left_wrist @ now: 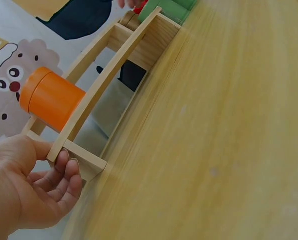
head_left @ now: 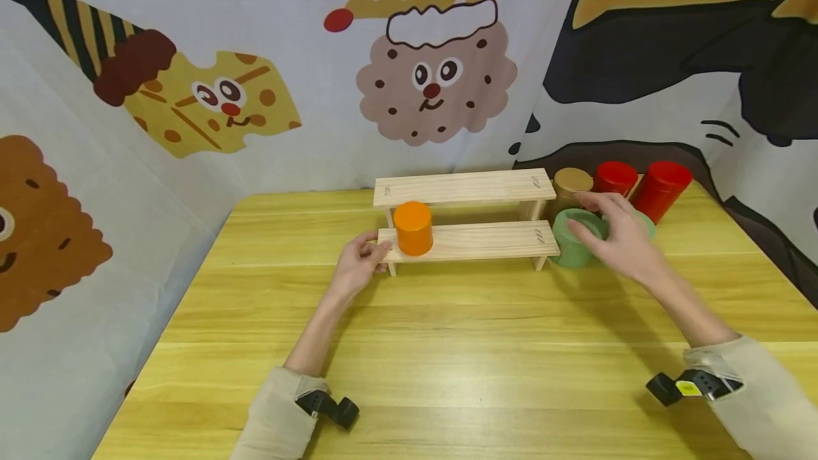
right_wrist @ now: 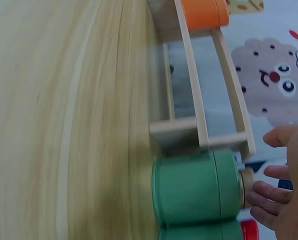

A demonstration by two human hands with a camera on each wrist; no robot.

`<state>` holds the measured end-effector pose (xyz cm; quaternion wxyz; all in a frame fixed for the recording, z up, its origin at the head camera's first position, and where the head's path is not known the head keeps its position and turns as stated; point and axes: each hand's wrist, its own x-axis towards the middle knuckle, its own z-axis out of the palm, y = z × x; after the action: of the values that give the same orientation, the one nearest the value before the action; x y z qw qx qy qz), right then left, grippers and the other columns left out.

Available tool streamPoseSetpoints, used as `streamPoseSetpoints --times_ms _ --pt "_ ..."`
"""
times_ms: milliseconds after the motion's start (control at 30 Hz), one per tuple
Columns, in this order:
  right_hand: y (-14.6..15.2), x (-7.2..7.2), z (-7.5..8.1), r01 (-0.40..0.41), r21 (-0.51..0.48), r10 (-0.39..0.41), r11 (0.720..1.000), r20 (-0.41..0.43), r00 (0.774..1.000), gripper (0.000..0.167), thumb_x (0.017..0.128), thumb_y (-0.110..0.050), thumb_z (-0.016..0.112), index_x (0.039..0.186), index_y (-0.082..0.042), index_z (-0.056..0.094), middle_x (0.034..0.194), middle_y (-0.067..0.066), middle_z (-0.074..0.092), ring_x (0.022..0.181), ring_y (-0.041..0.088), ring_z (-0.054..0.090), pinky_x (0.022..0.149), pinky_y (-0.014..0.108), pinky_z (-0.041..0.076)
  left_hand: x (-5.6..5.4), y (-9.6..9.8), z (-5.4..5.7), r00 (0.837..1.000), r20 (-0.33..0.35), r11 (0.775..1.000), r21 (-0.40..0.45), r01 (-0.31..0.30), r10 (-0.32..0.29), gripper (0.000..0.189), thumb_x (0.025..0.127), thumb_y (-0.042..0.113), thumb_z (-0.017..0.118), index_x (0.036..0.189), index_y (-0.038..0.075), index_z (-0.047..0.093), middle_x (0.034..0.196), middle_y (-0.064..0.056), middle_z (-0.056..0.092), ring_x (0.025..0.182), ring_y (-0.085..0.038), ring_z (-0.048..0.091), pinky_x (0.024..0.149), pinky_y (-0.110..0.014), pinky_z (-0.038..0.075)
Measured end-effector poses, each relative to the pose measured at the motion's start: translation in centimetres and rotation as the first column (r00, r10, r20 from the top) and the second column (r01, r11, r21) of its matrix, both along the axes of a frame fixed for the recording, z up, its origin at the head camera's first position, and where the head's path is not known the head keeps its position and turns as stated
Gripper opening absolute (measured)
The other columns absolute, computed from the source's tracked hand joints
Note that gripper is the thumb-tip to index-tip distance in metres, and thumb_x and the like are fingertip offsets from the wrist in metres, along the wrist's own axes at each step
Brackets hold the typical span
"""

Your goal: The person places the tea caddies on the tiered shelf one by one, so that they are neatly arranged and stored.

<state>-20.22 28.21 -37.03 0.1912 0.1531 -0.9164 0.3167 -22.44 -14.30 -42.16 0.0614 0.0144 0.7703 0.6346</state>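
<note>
Left hand: the left hand [head_left: 356, 266] is pinching the left end of the lower tier of the two-tier pale wooden shelf [head_left: 479, 241], thumb above and fingers curling beneath, probably steadying it
Orange canister: the orange cylindrical canister [head_left: 413, 229] is standing upright on that tier's left end, just beside the thumb, the flat board apparently giving it firm footing
Right hand: the right hand [head_left: 623, 240] is hovering above the green cylindrical canister [head_left: 571, 247] beside the shelf's right end, gripping nothing, thumb and loosely bent fingers spreading apart; whether a fingertip is touching, I cannot tell
Beyond it: a gold cylindrical canister [head_left: 573, 182] and two red cylindrical canisters [head_left: 664, 183] are standing near the back
Forearms: both are reaching forward over the yellow wood-grain table [head_left: 434, 332], angling inward
</note>
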Motion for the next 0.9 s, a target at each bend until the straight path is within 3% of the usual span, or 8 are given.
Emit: streamPoseSetpoints --times_ms 300,667,900 --pt "3.7 0.6 -0.4 0.082 0.038 -0.084 0.996 0.072 0.994 0.051 0.095 -0.02 0.068 0.136 0.006 0.052 0.131 0.031 0.048 0.122 0.05 0.039 0.093 0.071 0.035 0.0 0.0 0.0 1.0 0.01 1.0 0.007 -0.003 0.003 0.054 0.102 0.021 0.063 0.147 -0.002 0.045 0.092 -0.009 0.063 0.078 -0.018 0.062 0.08 -0.036 0.058" --pt "6.7 1.1 -1.0 0.146 0.052 -0.152 0.988 0.13 0.98 0.058 0.095 -0.024 0.069 0.138 0.008 0.047 0.138 0.039 0.035 0.125 0.055 0.03 0.089 0.075 0.031 0.0 0.1 0.0 1.0 0.006 1.0 0.013 0.0 0.0 0.053 0.103 0.021 0.063 0.147 -0.002 0.045 0.092 -0.01 0.064 0.079 -0.019 0.062 0.08 -0.035 0.058" --pt "7.1 0.9 -1.5 0.14 0.076 -0.151 0.987 0.158 0.976 0.068 0.093 -0.028 0.073 0.14 0.01 0.042 0.134 0.038 0.04 0.12 0.055 0.033 0.09 0.071 0.032 0.0 0.0 -0.2 1.0 0.003 1.0 0.008 0.001 -0.001 0.054 0.103 0.022 0.063 0.148 -0.001 0.045 0.091 -0.01 0.062 0.079 -0.019 0.063 0.082 -0.038 0.058"
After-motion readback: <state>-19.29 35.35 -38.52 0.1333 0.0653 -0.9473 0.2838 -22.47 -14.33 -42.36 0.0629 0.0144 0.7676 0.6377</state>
